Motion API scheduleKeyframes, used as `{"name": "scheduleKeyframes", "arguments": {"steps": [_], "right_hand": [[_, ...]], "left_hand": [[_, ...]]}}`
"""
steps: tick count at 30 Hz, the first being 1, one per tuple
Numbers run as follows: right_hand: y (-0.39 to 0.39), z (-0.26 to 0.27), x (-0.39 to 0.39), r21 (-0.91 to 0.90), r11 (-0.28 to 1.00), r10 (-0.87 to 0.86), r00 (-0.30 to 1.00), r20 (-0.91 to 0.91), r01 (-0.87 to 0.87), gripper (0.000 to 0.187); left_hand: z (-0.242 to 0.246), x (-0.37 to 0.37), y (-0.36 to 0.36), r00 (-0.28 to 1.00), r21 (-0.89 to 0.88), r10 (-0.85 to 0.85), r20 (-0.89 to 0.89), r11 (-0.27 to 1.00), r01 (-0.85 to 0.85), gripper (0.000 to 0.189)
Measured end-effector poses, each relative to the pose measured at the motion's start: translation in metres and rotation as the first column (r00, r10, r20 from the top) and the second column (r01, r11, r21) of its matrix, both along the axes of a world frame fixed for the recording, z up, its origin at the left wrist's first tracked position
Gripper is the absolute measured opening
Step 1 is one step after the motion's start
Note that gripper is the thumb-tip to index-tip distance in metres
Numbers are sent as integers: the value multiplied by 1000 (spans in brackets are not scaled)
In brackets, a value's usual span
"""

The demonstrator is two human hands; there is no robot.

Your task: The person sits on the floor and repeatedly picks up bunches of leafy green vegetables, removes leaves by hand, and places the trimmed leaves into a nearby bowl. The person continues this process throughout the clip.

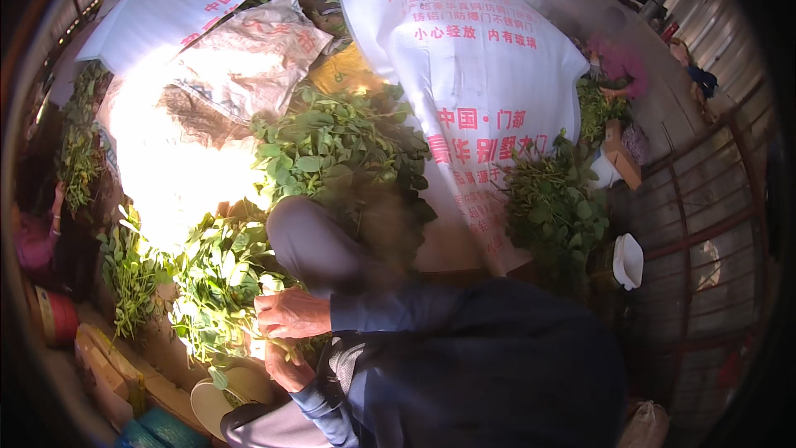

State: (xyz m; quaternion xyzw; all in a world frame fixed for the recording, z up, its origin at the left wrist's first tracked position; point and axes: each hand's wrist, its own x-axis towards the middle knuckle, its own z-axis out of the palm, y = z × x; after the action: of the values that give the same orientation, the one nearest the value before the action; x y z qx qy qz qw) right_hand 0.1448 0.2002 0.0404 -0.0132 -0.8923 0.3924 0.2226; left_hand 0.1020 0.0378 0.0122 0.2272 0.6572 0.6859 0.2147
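Observation:
My right hand [295, 314], in a blue sleeve, is curled at the edge of a sunlit heap of leafy green plants [214, 280]. Glare hides what its fingertips touch. Just below it, my left hand [289, 370] has its fingers closed on slender yellow-green pods [285, 346]. Beneath the plants and left of my left hand, a pale round bucket [208, 407] stands tilted by my lower knee, with small green pieces inside. Past my upper knee lies a larger heap of leafy plants [336, 149].
White woven sheets with red print [491, 81] cover piles ahead. A crumpled sack [249, 56] lies in strong glare. More plants [556, 211] and a white-rimmed container [628, 261] are at right. People in pink sleeves handle plants at far left [37, 239] and upper right [622, 68].

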Motion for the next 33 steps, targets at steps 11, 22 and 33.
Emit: {"name": "scheduleKeyframes", "arguments": {"steps": [11,22,33], "right_hand": [[-4,19,-1,-518,853,-116,991,-63,67,21],[-5,-9,-5,-881,465,148,989,-24,-91,34],[-26,-38,-6,-301,946,72,984,-164,-120,23]], "left_hand": [[-72,-32,-15,961,202,113,252,965,-167,49],[-25,-34,-9,777,527,-296,556,848,-55,39],[-20,-37,-5,654,223,194,731,838,-498,43]]}}
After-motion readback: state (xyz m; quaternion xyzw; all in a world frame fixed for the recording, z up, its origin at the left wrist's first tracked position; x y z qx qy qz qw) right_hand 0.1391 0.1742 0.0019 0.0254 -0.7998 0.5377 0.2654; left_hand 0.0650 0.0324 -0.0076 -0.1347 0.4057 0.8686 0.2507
